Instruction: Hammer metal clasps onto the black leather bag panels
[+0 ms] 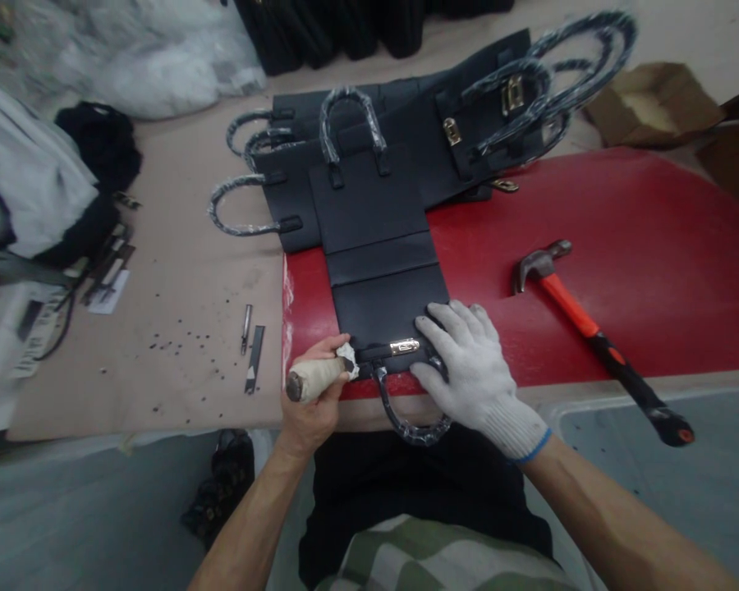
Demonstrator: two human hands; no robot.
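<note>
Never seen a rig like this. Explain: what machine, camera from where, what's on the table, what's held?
No robot: a person wears the camera on the head, looking forward and down. The bare left hand grips a thick, pale-wrapped handle. The white-gloved right hand rests on a flat black panel with a gold clasp and plastic-wrapped loops. Beneath is a glossy red sheet on a tan table. An orange-and-black claw hammer lies right, two slim metal tools left, and more black panels farther back.
</note>
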